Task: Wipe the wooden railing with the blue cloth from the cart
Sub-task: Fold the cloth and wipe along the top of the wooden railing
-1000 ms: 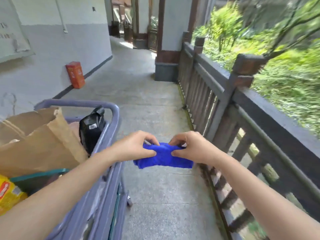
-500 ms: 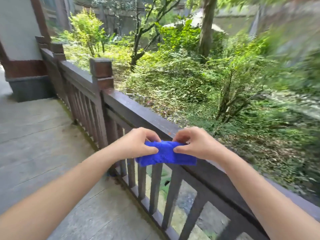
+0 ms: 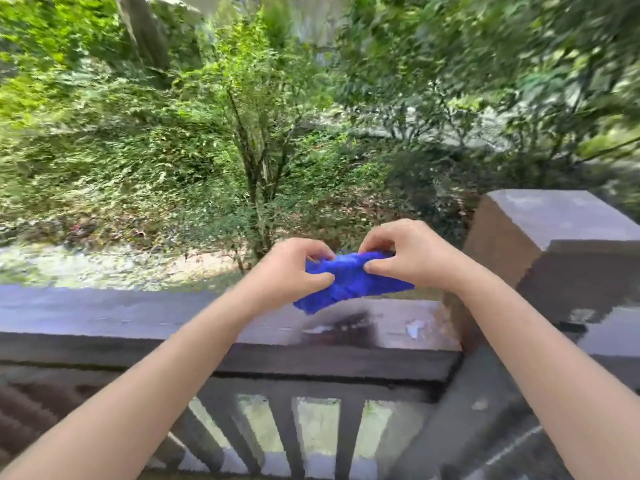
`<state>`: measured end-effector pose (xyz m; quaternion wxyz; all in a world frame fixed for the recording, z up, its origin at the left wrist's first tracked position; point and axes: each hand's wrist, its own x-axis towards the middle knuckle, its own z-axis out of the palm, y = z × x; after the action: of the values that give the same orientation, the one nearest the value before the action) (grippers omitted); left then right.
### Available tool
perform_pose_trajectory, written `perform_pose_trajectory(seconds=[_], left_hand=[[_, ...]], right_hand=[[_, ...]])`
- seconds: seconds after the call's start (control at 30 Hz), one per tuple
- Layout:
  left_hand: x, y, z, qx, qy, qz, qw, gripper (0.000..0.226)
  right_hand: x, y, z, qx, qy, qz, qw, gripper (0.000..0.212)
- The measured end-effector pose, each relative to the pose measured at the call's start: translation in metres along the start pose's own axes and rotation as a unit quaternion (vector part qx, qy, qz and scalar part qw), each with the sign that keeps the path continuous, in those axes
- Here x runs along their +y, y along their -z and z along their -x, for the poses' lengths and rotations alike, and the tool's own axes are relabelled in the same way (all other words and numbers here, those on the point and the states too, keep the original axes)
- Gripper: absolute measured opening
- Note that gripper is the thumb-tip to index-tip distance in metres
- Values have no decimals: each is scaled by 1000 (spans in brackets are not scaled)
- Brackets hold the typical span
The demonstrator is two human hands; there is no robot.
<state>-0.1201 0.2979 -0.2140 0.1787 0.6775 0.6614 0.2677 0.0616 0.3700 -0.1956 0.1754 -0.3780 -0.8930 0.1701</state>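
A folded blue cloth (image 3: 349, 282) hangs in the air just above the top of the dark wooden railing (image 3: 138, 320). My left hand (image 3: 291, 271) pinches its left end and my right hand (image 3: 405, 254) pinches its right end. The cloth's lower edge droops toward the rail and does not seem to touch it. The rail top runs across the view in front of me, with whitish flecks (image 3: 414, 329) on it below the cloth. The cart is out of view.
A thick square post (image 3: 554, 216) rises from the railing at the right, close to my right hand. Vertical balusters (image 3: 287, 434) stand below the rail. Beyond the railing are shrubs, a thin tree (image 3: 256, 161) and leaf-strewn ground.
My view has swung right, from the corridor and cart to facing the railing square on. Both hands have kept hold of the cloth and now hold it over the rail top.
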Motion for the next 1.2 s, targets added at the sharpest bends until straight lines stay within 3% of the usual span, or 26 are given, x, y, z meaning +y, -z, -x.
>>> perform_pose_trajectory(seconds=[0.2,0.37,0.43,0.5,0.57,0.6,0.67,0.73,0.87,1.07,1.2], left_hand=[[6,-35,-33,-66,-80,6,995,20],[4,-74,-22,-104,-126,-6,987,24],[3,-86,-13,-133,-137,-42,981,28],[0,-96,-4,-123,-135,-71,981,35],[1,-106,3,-70,-121,-74,987,47],[3,-112,5,-50,-123,-84,988,51],[8,-129,3,-50,-138,-126,981,54],[8,-144,-3,-69,-135,-172,973,53],[-5,-153,-13,-64,-134,-207,967,54],[-44,-123,-3,-46,-90,-248,963,54],[-86,-80,29,-1,-18,-256,966,74]], right_hand=[[25,6,23,24,-92,41,995,15],[31,-25,55,-26,-177,145,973,8],[35,-44,68,-44,-221,163,961,15],[38,-60,76,-8,-250,161,955,22],[44,-75,79,86,-205,156,962,13],[47,-82,80,115,-181,161,963,23],[54,-94,81,88,-170,168,967,46],[61,-104,81,46,-196,150,968,52],[66,-114,78,48,-216,165,961,62],[31,-134,42,51,-206,106,971,61],[-18,-165,5,16,-134,73,988,63]])
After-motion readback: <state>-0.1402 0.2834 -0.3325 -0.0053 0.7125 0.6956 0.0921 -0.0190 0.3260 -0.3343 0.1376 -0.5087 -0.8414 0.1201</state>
